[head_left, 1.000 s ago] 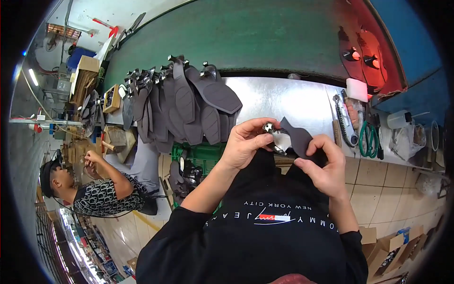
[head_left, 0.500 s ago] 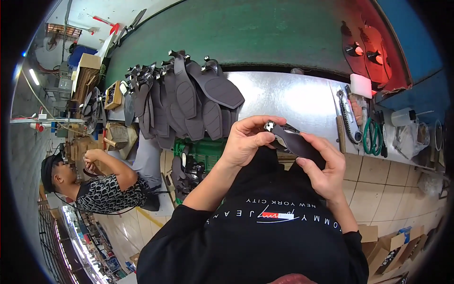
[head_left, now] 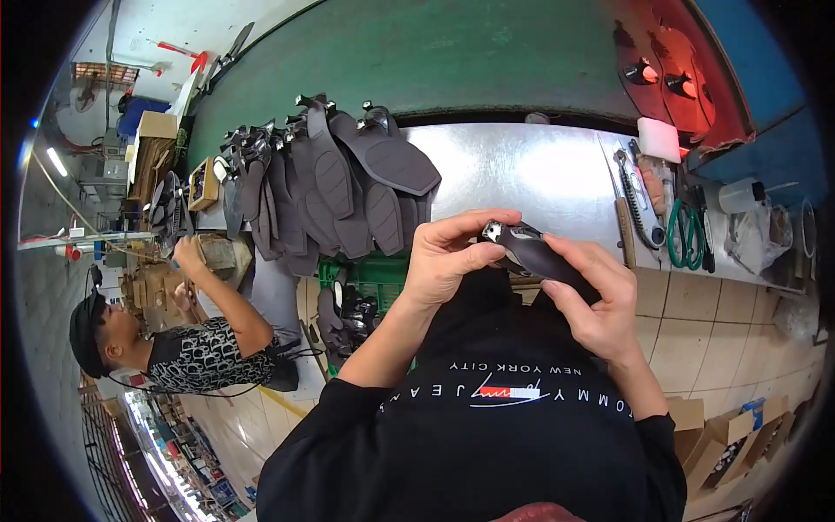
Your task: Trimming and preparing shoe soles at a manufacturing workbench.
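Between my hands, in front of my chest, is a dark heeled shoe sole [head_left: 544, 263]. My left hand [head_left: 444, 263] pinches its heel end, where a pale spot shows on the tip. My right hand [head_left: 596, 296] holds the front part between thumb and fingers. Part of the sole is covered by the fingers. To the left of my hands, several similar dark soles [head_left: 383, 217] with shiny heels lie overlapped along the metal table [head_left: 513, 165], hanging over its near edge.
A green conveyor belt [head_left: 487, 61] runs beyond the table, with two soles [head_left: 687, 83] under red light. At right lie a box cutter [head_left: 639, 196], green-handled scissors [head_left: 687, 235] and a white block [head_left: 658, 139]. A green crate [head_left: 374, 278] stands below. A co-worker [head_left: 209, 348] is at left.
The sole has turned slightly in my hands, both still gripping it. The co-worker's arms have moved up and apart. My view has shifted a little.
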`<act>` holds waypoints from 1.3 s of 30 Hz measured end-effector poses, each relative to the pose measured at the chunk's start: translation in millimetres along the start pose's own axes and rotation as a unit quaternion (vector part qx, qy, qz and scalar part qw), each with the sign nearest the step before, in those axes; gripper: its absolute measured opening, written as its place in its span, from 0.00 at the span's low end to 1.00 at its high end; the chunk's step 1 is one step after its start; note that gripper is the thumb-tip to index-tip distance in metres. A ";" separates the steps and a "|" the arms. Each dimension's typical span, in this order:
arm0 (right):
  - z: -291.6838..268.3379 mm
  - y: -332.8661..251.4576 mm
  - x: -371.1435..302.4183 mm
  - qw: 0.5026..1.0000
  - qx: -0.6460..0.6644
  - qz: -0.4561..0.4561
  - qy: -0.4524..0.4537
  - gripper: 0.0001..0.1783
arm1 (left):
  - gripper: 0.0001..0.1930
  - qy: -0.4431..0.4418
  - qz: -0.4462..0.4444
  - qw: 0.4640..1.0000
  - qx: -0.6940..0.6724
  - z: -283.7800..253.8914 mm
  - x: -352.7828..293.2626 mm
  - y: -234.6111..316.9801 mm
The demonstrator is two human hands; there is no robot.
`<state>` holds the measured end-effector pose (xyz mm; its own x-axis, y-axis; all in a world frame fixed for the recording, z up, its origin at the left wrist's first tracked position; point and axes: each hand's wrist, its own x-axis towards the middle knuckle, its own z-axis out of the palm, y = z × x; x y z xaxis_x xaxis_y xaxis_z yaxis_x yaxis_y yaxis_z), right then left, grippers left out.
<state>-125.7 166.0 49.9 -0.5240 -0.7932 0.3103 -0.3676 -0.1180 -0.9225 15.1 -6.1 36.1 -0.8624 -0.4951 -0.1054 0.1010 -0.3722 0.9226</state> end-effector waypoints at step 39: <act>4.1 20.2 0.9 0.994 -0.072 0.000 -0.088 0.12 | 0.23 -0.003 -0.103 0.990 0.092 12.3 -11.6 -9.1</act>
<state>-130.4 160.4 30.6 -0.3854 -0.8872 0.2537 -0.4800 -0.0421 -0.8763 18.0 12.7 33.5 -0.8588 -0.4181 -0.2960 -0.1683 -0.3156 0.9339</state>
